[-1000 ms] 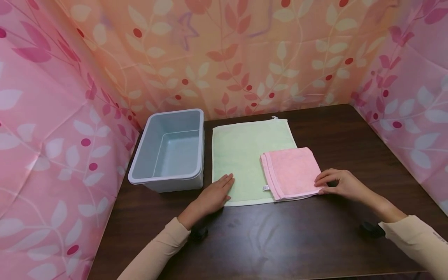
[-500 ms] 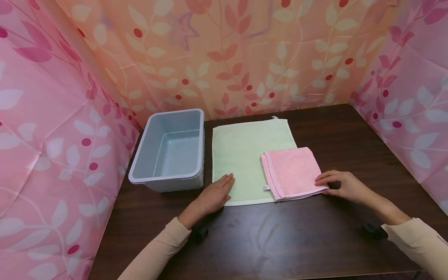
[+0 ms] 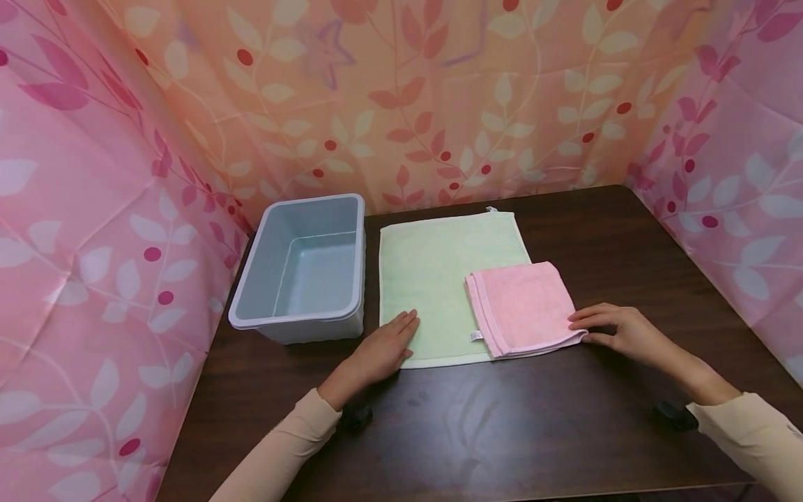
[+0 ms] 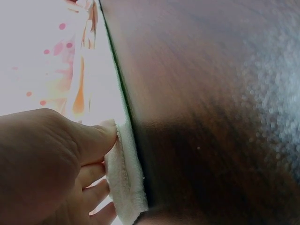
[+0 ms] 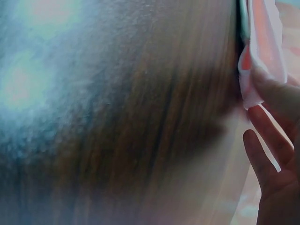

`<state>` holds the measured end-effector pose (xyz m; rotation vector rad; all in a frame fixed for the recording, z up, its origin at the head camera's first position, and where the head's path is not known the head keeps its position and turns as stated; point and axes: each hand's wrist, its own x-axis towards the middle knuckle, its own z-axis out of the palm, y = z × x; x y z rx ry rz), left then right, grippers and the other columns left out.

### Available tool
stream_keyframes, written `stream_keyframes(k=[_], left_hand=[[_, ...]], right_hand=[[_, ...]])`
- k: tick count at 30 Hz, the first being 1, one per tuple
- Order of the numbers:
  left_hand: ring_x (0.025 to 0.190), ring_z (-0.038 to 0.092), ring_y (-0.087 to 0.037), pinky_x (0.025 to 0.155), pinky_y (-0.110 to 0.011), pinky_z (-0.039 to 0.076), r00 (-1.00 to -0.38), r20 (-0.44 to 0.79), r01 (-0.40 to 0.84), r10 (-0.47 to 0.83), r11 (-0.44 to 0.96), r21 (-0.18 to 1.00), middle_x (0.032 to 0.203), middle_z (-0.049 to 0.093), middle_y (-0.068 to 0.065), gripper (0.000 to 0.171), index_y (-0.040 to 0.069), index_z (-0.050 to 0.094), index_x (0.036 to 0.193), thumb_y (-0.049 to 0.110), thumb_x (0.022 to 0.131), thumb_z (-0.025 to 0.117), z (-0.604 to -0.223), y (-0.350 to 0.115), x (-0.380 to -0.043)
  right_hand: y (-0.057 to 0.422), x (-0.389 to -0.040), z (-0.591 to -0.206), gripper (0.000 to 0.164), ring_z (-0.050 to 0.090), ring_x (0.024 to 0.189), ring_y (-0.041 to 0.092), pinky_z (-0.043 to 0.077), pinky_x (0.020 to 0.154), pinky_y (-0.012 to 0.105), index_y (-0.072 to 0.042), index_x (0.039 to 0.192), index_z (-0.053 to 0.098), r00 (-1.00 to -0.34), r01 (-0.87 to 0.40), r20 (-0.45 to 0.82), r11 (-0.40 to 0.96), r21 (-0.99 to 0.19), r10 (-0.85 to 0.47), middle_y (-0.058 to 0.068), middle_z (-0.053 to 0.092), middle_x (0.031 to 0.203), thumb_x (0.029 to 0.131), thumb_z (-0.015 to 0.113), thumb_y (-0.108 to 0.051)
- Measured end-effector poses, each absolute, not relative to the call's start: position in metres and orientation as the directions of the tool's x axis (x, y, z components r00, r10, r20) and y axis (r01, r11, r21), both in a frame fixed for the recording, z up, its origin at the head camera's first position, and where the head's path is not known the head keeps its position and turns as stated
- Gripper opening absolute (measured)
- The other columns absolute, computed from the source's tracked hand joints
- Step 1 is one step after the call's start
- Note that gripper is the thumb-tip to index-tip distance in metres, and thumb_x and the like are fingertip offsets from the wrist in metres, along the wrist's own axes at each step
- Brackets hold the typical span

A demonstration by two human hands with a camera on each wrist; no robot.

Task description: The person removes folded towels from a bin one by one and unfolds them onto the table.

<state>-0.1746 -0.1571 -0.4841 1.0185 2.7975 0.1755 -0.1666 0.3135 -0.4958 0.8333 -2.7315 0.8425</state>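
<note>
A light green towel (image 3: 433, 279) lies spread flat on the dark wooden table. My left hand (image 3: 384, 346) rests flat on its near left corner, fingers straight; the left wrist view shows the thumb by the towel's edge (image 4: 126, 178). A folded pink towel (image 3: 523, 307) lies over the green one's near right part and reaches past it onto the wood. At its near right corner my right hand (image 3: 621, 335) pinches the fabric between thumb and fingers. From the right wrist, the pinched pink corner (image 5: 251, 91) looks slightly lifted, with layers parted.
Left of the towels stands a grey plastic tub (image 3: 316, 322), with nothing seen inside. Patterned curtains (image 3: 439, 104) enclose the table's back and sides. Bare dark tabletop (image 3: 483, 432) lies in front of the towels.
My right hand has shifted slightly to the right, drawing the pink towel's near right corner outward. The left hand stays where it was on the green towel.
</note>
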Motion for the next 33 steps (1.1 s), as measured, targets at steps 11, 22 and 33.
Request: stream_keyframes(k=[11,22,33], left_hand=[[0.150,0.032,-0.029,0.116,-0.045,0.039,-0.757,-0.108,0.626,0.644,0.763,0.164,0.162,0.031,-0.013,0.061,0.001,0.035,0.152,0.020,0.099,0.059,-0.484,-0.157,-0.174],[0.149,0.034,-0.031,0.115,-0.046,0.040,-0.756,-0.088,0.628,0.649,0.757,0.180,0.161,0.034,-0.015,0.060,-0.001,0.037,0.150,0.019,0.098,0.061,-0.482,-0.159,-0.174],[0.150,0.034,-0.030,0.117,-0.045,0.038,-0.750,-0.090,0.634,0.655,0.752,0.183,0.161,0.034,-0.015,0.060,-0.001,0.037,0.150,0.018,0.098,0.060,-0.484,-0.158,-0.174]], right_hand=[[0.312,-0.170,-0.490,0.030,0.058,0.096,-0.017,0.039,0.087,-0.004,-0.019,0.099,0.080,-0.878,-0.479,0.305,0.654,-0.585,-0.370,0.002,0.077,0.097,0.074,0.083,-0.003],[0.288,-0.201,-0.449,0.018,0.061,0.084,-0.006,0.051,0.073,0.008,-0.009,0.107,0.076,-0.958,-0.285,0.185,0.624,-0.728,-0.221,-0.019,0.072,0.095,0.090,0.072,-0.013],[0.255,-0.275,-0.417,0.023,0.058,0.071,-0.003,0.048,0.060,0.015,0.001,0.108,0.075,-0.966,-0.255,0.237,0.526,-0.812,-0.102,-0.029,0.068,0.082,0.092,0.070,-0.015]])
